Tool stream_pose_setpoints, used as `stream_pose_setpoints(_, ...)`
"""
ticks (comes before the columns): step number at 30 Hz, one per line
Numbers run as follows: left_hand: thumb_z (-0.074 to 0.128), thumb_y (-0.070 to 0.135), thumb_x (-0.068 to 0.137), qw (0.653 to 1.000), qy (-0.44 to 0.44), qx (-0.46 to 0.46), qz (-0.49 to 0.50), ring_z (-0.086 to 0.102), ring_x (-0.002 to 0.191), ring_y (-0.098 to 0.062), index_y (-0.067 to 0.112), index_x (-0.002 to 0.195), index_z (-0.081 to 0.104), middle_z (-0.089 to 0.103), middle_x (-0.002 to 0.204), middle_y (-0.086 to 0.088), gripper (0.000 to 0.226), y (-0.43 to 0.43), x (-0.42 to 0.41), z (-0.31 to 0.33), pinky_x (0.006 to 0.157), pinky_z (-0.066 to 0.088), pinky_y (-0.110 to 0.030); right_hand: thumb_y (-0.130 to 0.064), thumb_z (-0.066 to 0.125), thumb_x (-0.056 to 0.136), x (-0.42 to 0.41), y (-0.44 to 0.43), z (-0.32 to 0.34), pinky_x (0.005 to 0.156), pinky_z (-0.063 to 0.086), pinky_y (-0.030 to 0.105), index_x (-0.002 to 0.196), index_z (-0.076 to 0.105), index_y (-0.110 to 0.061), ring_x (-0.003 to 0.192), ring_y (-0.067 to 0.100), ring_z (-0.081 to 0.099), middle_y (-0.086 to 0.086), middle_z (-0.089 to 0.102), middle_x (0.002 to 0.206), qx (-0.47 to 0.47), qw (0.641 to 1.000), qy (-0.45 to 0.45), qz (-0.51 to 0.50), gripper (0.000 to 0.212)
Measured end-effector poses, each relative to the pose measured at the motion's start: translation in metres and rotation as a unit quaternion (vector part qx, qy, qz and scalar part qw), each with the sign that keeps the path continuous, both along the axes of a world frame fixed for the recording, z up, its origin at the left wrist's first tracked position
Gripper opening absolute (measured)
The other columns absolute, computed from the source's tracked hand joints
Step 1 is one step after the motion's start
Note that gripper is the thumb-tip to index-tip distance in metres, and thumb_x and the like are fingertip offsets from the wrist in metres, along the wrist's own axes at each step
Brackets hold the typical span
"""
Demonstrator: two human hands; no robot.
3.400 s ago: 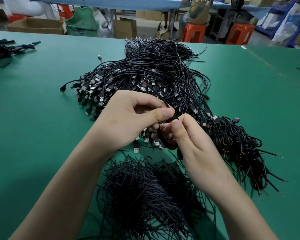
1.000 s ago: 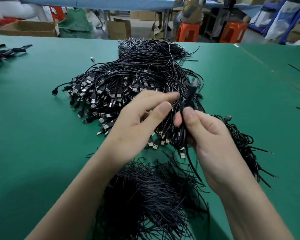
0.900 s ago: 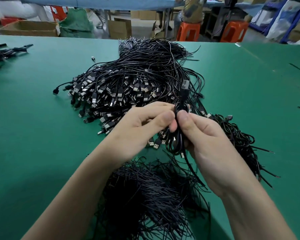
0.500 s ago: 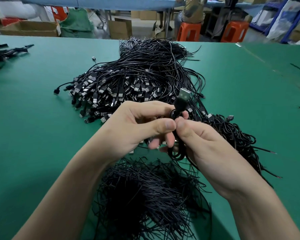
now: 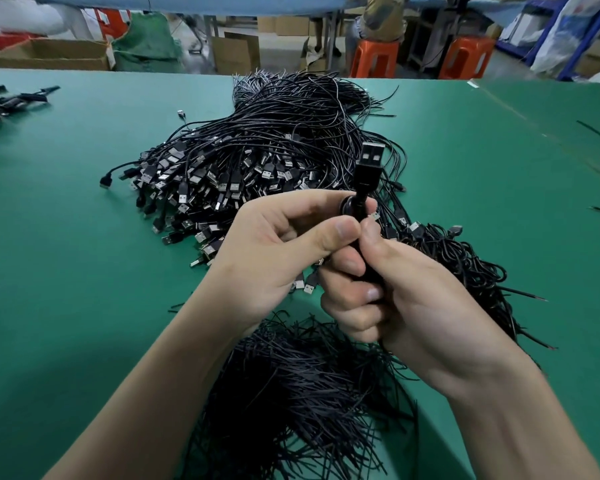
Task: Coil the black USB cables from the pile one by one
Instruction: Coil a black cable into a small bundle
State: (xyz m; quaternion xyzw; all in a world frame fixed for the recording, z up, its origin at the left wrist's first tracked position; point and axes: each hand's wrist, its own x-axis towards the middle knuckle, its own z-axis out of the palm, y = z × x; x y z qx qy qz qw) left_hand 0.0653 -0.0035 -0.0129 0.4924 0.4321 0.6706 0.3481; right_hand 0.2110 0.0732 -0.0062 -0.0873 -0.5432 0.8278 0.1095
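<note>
Both hands hold one black USB cable (image 5: 368,174) above the green table (image 5: 66,271). Its metal plug points up, clear of my fingers. My left hand (image 5: 274,251) pinches the coiled loops just below the plug with thumb and forefinger. My right hand (image 5: 406,299) is wrapped around the lower part of the coil, which is mostly hidden in the fist. The big pile of black USB cables (image 5: 257,161) lies behind my hands, plugs fanned to the left.
A heap of thin black ties (image 5: 302,403) lies close in front of me. Coiled cables (image 5: 465,271) are stacked to the right of my hands. More black cables (image 5: 4,102) sit at the far left. Boxes and orange stools (image 5: 465,60) stand beyond the table's far edge.
The cable's loose tail has been gathered into my right fist. The plug has risen and stands upright above my fingers. My left thumb has closed on the coil under the plug.
</note>
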Motion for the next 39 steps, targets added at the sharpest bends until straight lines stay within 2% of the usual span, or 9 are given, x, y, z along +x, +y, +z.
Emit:
stream_pose_setpoints(4, 0.068, 0.016, 0.09, 1.0, -0.004, 0.004, 0.003, 0.067, 0.064, -0.001, 0.024, 0.105, 0.082, 0.074, 0.073, 0.007, 0.021, -0.001, -0.004, -0.001, 0.067, 0.056, -0.017, -0.039, 0.043, 0.098, 0.002, 0.004, 0.001, 0.051, 0.013, 0.026, 0.085, 0.054, -0.02, 0.057, 0.009, 0.018, -0.005, 0.029, 0.07, -0.101, 0.992, 0.03, 0.069, 0.026)
stream_pose_setpoints(8, 0.068, 0.015, 0.09, 1.0, -0.023, 0.01, 0.006, 0.062, 0.061, 0.0, 0.023, 0.102, 0.082, 0.077, 0.085, 0.004, 0.021, -0.001, -0.006, -0.001, 0.067, 0.055, -0.017, -0.031, 0.043, 0.1, 0.002, 0.004, -0.003, 0.052, 0.02, 0.023, 0.095, 0.063, -0.015, 0.061, 0.009, 0.027, -0.004, 0.037, 0.073, -0.122, 0.99, 0.047, 0.058, 0.026)
stream_pose_setpoints(12, 0.074, 0.016, 0.09, 0.999, -0.049, 0.008, 0.015, 0.062, 0.056, -0.005, 0.02, 0.101, 0.083, 0.079, 0.092, -0.002, 0.015, 0.0, -0.01, -0.002, 0.061, 0.054, -0.017, -0.041, 0.044, 0.102, 0.0, -0.001, -0.006, 0.052, 0.028, 0.02, 0.094, 0.066, -0.018, 0.058, 0.009, 0.033, -0.005, 0.044, 0.07, 0.02, 1.0, -0.012, -0.007, 0.033)
stream_pose_setpoints(18, 0.073, 0.022, 0.085, 0.997, -0.059, -0.001, 0.058, 0.075, 0.091, -0.015, 0.021, 0.101, 0.083, 0.08, 0.097, -0.004, 0.019, 0.004, -0.01, -0.008, 0.079, 0.06, -0.024, -0.048, 0.038, 0.101, -0.006, -0.006, -0.007, 0.052, 0.033, 0.013, 0.075, 0.048, -0.026, 0.058, 0.003, 0.036, -0.013, 0.043, 0.066, 0.242, 0.957, -0.079, -0.136, 0.036)
stream_pose_setpoints(22, 0.07, 0.019, 0.095, 0.992, 0.067, -0.042, 0.098, 0.073, 0.104, -0.004, 0.019, 0.116, 0.078, 0.079, 0.108, 0.009, 0.022, 0.006, -0.016, -0.013, 0.093, 0.056, -0.021, -0.044, 0.037, 0.105, -0.004, 0.002, -0.006, 0.057, 0.033, 0.025, 0.072, 0.046, -0.027, 0.057, 0.003, 0.036, -0.014, 0.043, 0.062, 0.338, 0.91, -0.105, -0.219, 0.038)
stream_pose_setpoints(25, 0.071, 0.027, 0.097, 0.935, 0.293, -0.16, 0.117, 0.067, 0.089, 0.012, 0.03, 0.113, 0.079, 0.074, 0.095, 0.026, 0.019, 0.006, -0.02, -0.02, 0.082, 0.053, -0.016, -0.041, 0.035, 0.109, 0.002, 0.013, -0.007, 0.06, 0.03, 0.032, 0.073, 0.046, -0.025, 0.055, 0.004, 0.035, -0.014, 0.044, 0.059, 0.4, 0.864, -0.144, -0.271, 0.041)
stream_pose_setpoints(28, 0.07, 0.035, 0.097, 0.811, 0.508, -0.29, 0.024, 0.066, 0.094, 0.0, 0.033, 0.104, 0.08, 0.071, 0.098, 0.021, 0.013, 0.006, -0.017, -0.028, 0.092, 0.054, -0.032, -0.042, 0.035, 0.106, 0.002, 0.015, -0.009, 0.058, 0.029, 0.026, 0.074, 0.045, -0.021, 0.054, 0.004, 0.037, -0.013, 0.046, 0.06, 0.441, 0.836, -0.172, -0.279, 0.04)
stream_pose_setpoints(30, 0.069, 0.035, 0.096, 0.744, 0.574, -0.341, -0.012, 0.065, 0.103, -0.011, 0.031, 0.103, 0.079, 0.07, 0.107, 0.013, 0.013, 0.007, -0.015, -0.033, 0.092, 0.053, -0.035, -0.042, 0.035, 0.106, 0.001, 0.013, -0.01, 0.057, 0.03, 0.026, 0.073, 0.045, -0.02, 0.054, 0.005, 0.037, -0.013, 0.047, 0.06, 0.456, 0.828, -0.179, -0.275, 0.04)
stream_pose_setpoints(39, 0.072, 0.04, 0.092, 0.72, 0.613, -0.326, 0.008, 0.062, 0.103, -0.009, 0.034, 0.094, 0.076, 0.068, 0.1, 0.012, 0.008, 0.007, -0.015, -0.034, 0.09, 0.052, -0.033, -0.041, 0.034, 0.107, 0.002, 0.012, -0.01, 0.054, 0.032, 0.021, 0.072, 0.043, -0.022, 0.054, 0.005, 0.037, -0.014, 0.047, 0.059, 0.451, 0.834, -0.177, -0.265, 0.041)
